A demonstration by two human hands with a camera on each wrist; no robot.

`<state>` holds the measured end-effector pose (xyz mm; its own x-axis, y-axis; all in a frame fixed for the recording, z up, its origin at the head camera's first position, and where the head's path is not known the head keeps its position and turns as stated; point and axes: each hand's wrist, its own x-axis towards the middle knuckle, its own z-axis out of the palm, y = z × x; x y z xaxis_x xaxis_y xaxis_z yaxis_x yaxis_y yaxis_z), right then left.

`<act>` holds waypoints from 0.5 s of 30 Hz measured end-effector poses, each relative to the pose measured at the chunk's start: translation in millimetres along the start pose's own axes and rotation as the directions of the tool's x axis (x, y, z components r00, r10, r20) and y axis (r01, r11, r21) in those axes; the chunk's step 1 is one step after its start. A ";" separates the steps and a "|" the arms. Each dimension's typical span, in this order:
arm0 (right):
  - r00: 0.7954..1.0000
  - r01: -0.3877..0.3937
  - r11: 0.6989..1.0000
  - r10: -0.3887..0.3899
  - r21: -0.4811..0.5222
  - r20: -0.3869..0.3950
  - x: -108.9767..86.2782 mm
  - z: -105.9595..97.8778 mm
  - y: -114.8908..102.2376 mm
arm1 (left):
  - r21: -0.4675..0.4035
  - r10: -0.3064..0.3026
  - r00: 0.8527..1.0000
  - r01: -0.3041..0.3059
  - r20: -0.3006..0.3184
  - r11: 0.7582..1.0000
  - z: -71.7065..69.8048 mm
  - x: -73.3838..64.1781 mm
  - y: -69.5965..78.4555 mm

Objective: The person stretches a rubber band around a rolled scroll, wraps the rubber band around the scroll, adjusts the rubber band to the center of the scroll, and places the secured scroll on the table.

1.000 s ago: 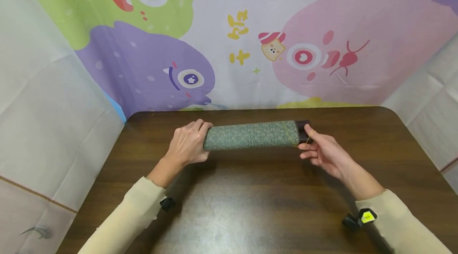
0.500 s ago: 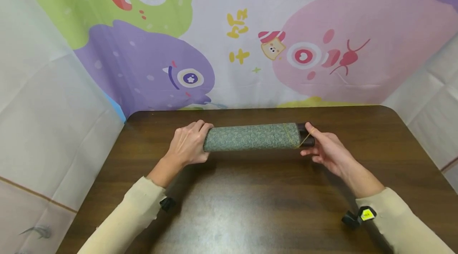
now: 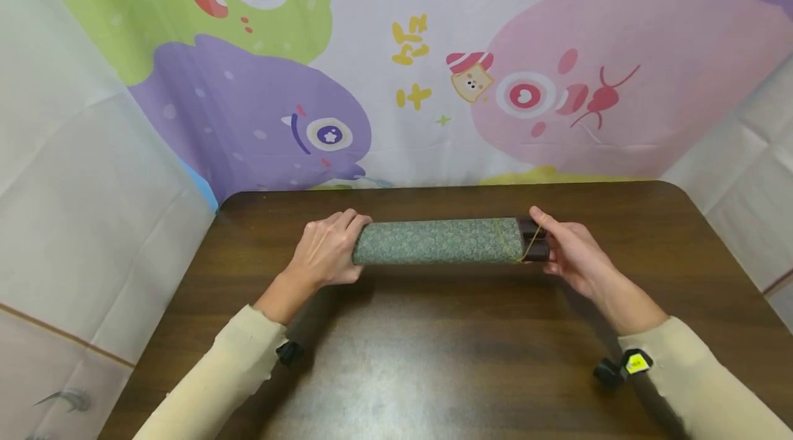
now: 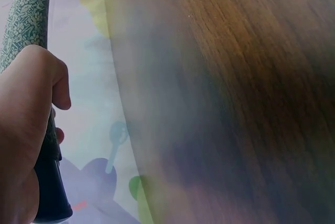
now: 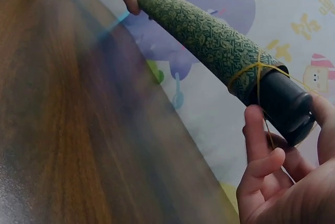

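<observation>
A rolled-up scroll, covered in green patterned fabric, is held level above the table. My left hand grips its left end, fingers wrapped round it; in the left wrist view a dark knob sticks out below that hand. Two dark rod ends protrude on the right. A thin yellow rubber band crosses round the fabric near there. My right hand holds the band's stretched loop, which runs over the thumb and past the curled fingers beside the rod ends.
The brown wooden table lies beneath both hands. Behind its far edge hangs a cloth printed with cartoon monsters. Pale sheets line the sides.
The right hand has shifted slightly right, its thumb now off the rod ends, and the yellow band is stretched further outward. The scroll's right end has dipped slightly; the left hand stays nearly still.
</observation>
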<state>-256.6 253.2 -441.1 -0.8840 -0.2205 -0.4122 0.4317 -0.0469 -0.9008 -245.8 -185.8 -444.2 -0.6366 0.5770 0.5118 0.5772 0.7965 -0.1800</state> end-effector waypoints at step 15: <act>0.996 0.049 0.988 -0.037 -0.147 0.084 14.4 -4.0 -6.6 | 0.018 -0.016 1.000 0.016 -0.002 1.000 2.7 0.1 1.4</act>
<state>-272.9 254.2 -441.7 -0.8810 -0.2999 -0.3660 0.3571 0.0860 -0.9301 -246.4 -184.1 -446.7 -0.6451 0.5637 0.5159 0.5572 0.8090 -0.1872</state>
